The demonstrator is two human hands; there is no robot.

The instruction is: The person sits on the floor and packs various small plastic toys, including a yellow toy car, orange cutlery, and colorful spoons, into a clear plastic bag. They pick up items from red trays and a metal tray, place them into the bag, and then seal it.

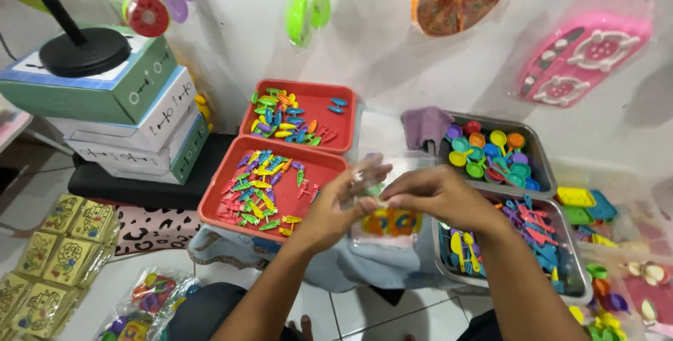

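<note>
Both my hands meet in the middle of the head view, holding a small clear plastic bag [387,220] with colourful toy pieces inside. My left hand [340,204] grips the bag's upper left edge with its fingers curled. My right hand [436,195] pinches the top of the bag from the right. The bag hangs between a red tray [210,204] of small colourful plastic utensils on the left and a metal tray [571,257] of blue and yellow toy tools on the right.
A second red tray [335,146] of toy pieces lies behind the first. A metal tray [540,155] holds colourful toy pans. Stacked boxes [133,113] with a black stand are at left. Packed toy bags [151,299] and yellow packets [56,250] lie at lower left; loose toys [603,243] at right.
</note>
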